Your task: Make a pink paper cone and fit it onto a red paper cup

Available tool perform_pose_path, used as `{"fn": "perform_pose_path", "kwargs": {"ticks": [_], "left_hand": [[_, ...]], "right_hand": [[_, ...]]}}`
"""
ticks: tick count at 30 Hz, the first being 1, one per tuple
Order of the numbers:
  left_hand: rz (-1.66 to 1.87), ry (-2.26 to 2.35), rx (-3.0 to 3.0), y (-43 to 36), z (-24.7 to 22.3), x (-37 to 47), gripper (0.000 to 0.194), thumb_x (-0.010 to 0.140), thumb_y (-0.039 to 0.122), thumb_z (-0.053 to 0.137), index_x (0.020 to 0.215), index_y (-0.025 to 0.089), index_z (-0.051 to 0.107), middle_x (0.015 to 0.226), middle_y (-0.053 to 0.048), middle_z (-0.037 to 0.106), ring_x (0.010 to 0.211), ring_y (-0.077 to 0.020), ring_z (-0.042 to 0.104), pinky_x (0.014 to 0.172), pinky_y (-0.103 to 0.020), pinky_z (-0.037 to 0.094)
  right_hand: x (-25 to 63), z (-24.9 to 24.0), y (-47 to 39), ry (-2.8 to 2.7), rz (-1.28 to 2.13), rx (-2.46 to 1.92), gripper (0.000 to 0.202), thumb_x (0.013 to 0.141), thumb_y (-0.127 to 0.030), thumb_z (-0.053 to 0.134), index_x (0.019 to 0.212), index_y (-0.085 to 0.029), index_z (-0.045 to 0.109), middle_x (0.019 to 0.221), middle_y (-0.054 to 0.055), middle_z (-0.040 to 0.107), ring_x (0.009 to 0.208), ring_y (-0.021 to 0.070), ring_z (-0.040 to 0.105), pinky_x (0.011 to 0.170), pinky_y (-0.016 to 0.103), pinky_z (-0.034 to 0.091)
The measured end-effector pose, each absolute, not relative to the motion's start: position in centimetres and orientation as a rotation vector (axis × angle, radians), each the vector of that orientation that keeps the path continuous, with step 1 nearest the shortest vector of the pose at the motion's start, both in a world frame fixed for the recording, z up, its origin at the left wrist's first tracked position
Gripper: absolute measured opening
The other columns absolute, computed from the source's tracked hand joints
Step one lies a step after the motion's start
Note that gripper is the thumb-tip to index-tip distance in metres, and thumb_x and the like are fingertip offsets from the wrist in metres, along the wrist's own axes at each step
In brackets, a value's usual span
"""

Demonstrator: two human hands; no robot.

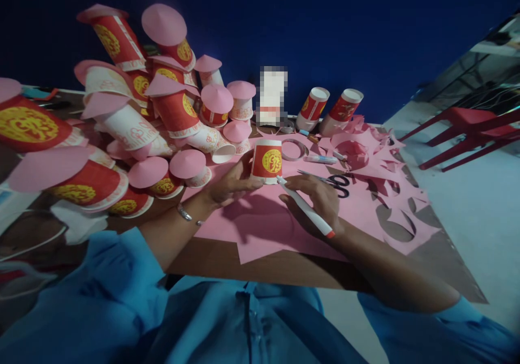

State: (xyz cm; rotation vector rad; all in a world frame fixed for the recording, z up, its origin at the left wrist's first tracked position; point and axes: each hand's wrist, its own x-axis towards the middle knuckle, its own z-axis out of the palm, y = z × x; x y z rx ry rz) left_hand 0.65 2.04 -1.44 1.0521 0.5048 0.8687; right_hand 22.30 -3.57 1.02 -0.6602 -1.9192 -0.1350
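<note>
My left hand [231, 182] holds a red and white paper cup [267, 162] with a yellow emblem, its wider rim towards me, above the pink paper [260, 218]. In my right hand [319, 196] is a white marker [306, 210] with a red end; its other tip meets the cup's lower right rim. Black-handled scissors [339, 185] lie just beyond my right hand. A silver roll of tape [296, 150] stands or lies behind the cup, to its right.
Many cups with pink cone tops [174, 109] are piled at the left. Two cup stacks [341, 109] stand at the back, near pink paper scraps [365, 147]. Another pen [320, 159] lies there. Red stools [467, 131] are on the floor at right.
</note>
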Motion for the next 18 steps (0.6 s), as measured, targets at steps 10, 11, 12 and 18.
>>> {"fn": "perform_pose_path", "kwargs": {"ticks": [10, 11, 12, 18], "left_hand": [[0.826, 0.63, 1.102, 1.79, -1.62, 0.85, 0.107, 0.059, 0.027, 0.098, 0.152, 0.025, 0.044, 0.131, -0.013, 0.071, 0.134, -0.0389, 0.061, 0.114, -0.053, 0.047], [0.827, 0.621, 1.099, 1.83, -1.69, 0.84, 0.105, 0.061, 0.026, 0.097, 0.152, 0.026, 0.045, 0.132, -0.012, 0.071, 0.133, -0.0381, 0.062, 0.113, -0.053, 0.047], [0.832, 0.607, 1.099, 1.87, -1.74, 0.83, 0.102, 0.062, 0.026, 0.096, 0.151, 0.026, 0.046, 0.133, -0.012, 0.071, 0.132, -0.0371, 0.063, 0.113, -0.053, 0.047], [0.829, 0.519, 1.091, 2.02, -1.67, 0.75, 0.082, 0.068, 0.02, 0.092, 0.142, 0.025, 0.056, 0.12, -0.009, 0.077, 0.125, -0.0323, 0.067, 0.112, -0.048, 0.048]], "right_hand": [[22.09, 0.92, -3.98, -2.006, -0.037, -0.579, 0.02, 0.096, -0.018, 0.071, 0.114, -0.02, 0.062, 0.093, 0.009, 0.08, 0.083, 0.0199, 0.079, 0.072, 0.03, 0.065], [22.11, 1.0, -4.01, -1.994, -0.06, -0.587, 0.02, 0.096, -0.018, 0.071, 0.113, -0.02, 0.062, 0.09, 0.008, 0.079, 0.079, 0.0195, 0.078, 0.07, 0.03, 0.065], [22.14, 1.07, -4.03, -1.981, -0.086, -0.602, 0.02, 0.095, -0.017, 0.071, 0.112, -0.021, 0.062, 0.087, 0.007, 0.078, 0.075, 0.0189, 0.077, 0.068, 0.029, 0.064], [22.23, 1.31, -4.11, -1.975, -0.128, -0.666, 0.014, 0.094, -0.016, 0.069, 0.103, -0.022, 0.06, 0.078, 0.002, 0.075, 0.064, 0.015, 0.072, 0.059, 0.025, 0.058]]}}
